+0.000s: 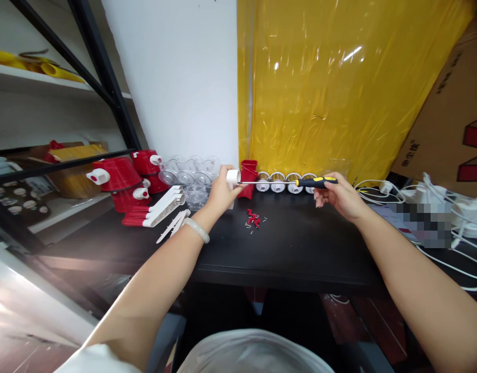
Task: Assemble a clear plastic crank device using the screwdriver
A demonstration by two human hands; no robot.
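My left hand [222,190] is closed around a white plastic part [233,177] with a round end, held above the black table. In my right hand [337,194] is a screwdriver [315,182] with a black and yellow handle, gripped near the handle's end. Its long shaft lies level and points left, with the tip at the white part; whether it touches a screw there I cannot tell. Below and between the hands, small red pieces [254,219] and several loose screws [265,219] lie on the table. Behind the shaft stands a red container-like part [248,178].
Red housings with white knobs [117,178] stand at the left, beside white handle-like parts [166,204]. Clear plastic cups [187,171] sit behind my left hand. White-rimmed cylinders [277,182] line the back. White cables [433,194] and a cardboard box [429,119] are at the right.
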